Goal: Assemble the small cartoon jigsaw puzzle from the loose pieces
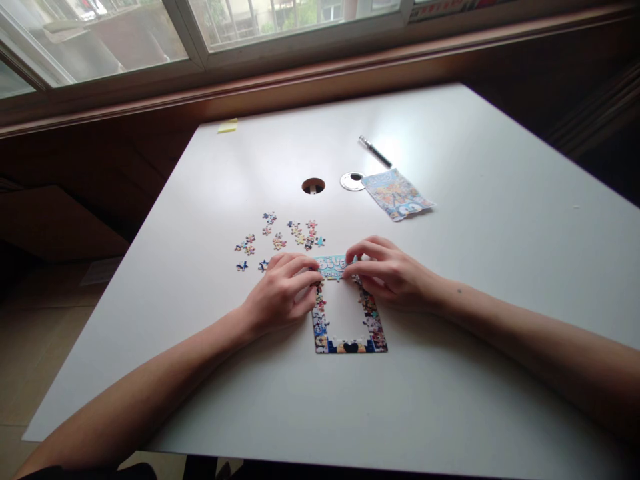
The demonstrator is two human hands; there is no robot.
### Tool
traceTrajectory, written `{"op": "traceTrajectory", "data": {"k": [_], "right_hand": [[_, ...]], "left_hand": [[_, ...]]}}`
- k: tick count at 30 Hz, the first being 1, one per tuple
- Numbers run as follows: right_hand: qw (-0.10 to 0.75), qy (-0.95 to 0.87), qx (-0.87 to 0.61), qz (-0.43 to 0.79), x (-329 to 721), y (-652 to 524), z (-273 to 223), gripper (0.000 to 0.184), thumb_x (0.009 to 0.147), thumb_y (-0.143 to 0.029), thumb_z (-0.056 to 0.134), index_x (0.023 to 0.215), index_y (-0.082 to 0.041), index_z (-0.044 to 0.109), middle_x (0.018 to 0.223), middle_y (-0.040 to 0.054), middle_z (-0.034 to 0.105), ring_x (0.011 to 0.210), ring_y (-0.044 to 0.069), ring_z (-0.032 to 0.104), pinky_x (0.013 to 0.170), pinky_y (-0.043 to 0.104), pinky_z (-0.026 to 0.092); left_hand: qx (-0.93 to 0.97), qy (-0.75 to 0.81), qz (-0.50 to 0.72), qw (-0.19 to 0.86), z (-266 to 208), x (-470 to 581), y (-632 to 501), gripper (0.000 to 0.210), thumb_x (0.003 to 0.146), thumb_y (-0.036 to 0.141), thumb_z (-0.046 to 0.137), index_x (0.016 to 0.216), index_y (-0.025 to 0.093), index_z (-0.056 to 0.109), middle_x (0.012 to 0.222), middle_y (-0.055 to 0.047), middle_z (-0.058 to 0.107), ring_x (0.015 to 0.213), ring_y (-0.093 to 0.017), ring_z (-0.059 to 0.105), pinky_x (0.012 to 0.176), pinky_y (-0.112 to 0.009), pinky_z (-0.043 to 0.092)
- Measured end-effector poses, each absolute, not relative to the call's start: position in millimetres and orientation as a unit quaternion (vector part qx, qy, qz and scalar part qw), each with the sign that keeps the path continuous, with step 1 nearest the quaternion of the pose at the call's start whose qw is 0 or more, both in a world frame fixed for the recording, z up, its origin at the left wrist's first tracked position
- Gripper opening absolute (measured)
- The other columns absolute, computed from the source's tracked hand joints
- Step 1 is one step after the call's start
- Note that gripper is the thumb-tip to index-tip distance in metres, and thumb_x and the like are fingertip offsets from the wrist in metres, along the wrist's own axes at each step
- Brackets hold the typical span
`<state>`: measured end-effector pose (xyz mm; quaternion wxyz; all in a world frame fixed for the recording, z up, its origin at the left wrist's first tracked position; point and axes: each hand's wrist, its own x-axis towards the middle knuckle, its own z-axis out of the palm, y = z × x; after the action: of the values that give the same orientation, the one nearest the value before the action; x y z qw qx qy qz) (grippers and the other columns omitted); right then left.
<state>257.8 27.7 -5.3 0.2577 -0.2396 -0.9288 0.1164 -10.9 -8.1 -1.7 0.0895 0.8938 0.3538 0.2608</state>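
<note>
A jigsaw puzzle [351, 347] lies on the white table, its border pieces joined into a rectangular frame around a bare middle. My left hand [290, 288] rests at the frame's upper left corner, with curled fingers touching the pieces there. At the upper right corner is my right hand [387, 270], its bent fingertips pressing on the puzzle's top edge. Light blue lettering shows between the two hands. Whether either hand pinches a loose piece is hidden by the fingers. Several loose puzzle pieces [300, 235] are scattered beyond my left hand.
A crumpled picture sheet [397, 195] lies on the table [240, 400] past my right hand. Near it are a pen [375, 152], a round metal cover [347, 181] and a cable hole [313, 185]. A yellow sticky note [227, 126] sits at the far left corner, below the window.
</note>
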Motion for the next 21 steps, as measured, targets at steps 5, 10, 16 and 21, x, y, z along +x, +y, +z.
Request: {"op": "traceTrajectory", "data": {"k": [5, 10, 16, 21], "right_hand": [[0.248, -0.932, -0.238, 0.112, 257.2, 28.0, -7.3, 0.026, 0.088, -0.010, 0.055, 0.107, -0.024, 0.066, 0.109, 0.0083, 0.063, 0.098, 0.022, 0.053, 0.089, 0.040, 0.046], [0.244, -0.934, -0.236, 0.112, 257.0, 28.4, -6.7, 0.029, 0.088, -0.010, 0.055, 0.110, -0.024, 0.066, 0.110, 0.0085, 0.063, 0.101, 0.022, 0.052, 0.091, 0.041, 0.046], [0.243, -0.933, -0.239, 0.117, 256.4, 28.3, -5.7, 0.029, 0.088, -0.010, 0.055, 0.110, -0.025, 0.067, 0.115, 0.0089, 0.063, 0.103, 0.023, 0.053, 0.092, 0.042, 0.046], [0.237, -0.933, -0.239, 0.125, 256.3, 28.1, -4.7, 0.030, 0.088, -0.010, 0.054, 0.110, -0.027, 0.065, 0.120, 0.0069, 0.065, 0.106, 0.023, 0.052, 0.094, 0.043, 0.046]], "left_hand": [[0.894, 0.356, 0.255, 0.094, -0.5, -10.6, -8.1, 0.023, 0.089, 0.015, 0.056, 0.108, 0.021, 0.066, 0.114, -0.006, 0.067, 0.111, -0.022, 0.057, 0.102, -0.042, 0.040], [0.897, 0.355, 0.248, 0.083, -0.7, -10.0, -8.7, 0.023, 0.090, 0.017, 0.056, 0.110, 0.021, 0.066, 0.114, -0.006, 0.066, 0.110, -0.022, 0.057, 0.102, -0.042, 0.040], [0.901, 0.357, 0.229, 0.087, 1.2, -9.8, -9.5, 0.023, 0.091, 0.018, 0.054, 0.111, 0.021, 0.064, 0.122, -0.008, 0.064, 0.118, -0.023, 0.054, 0.105, -0.043, 0.039], [0.903, 0.355, 0.221, 0.095, 1.8, -10.2, -9.3, 0.025, 0.091, 0.018, 0.053, 0.114, 0.022, 0.063, 0.125, -0.008, 0.063, 0.120, -0.024, 0.054, 0.106, -0.045, 0.039]]}}
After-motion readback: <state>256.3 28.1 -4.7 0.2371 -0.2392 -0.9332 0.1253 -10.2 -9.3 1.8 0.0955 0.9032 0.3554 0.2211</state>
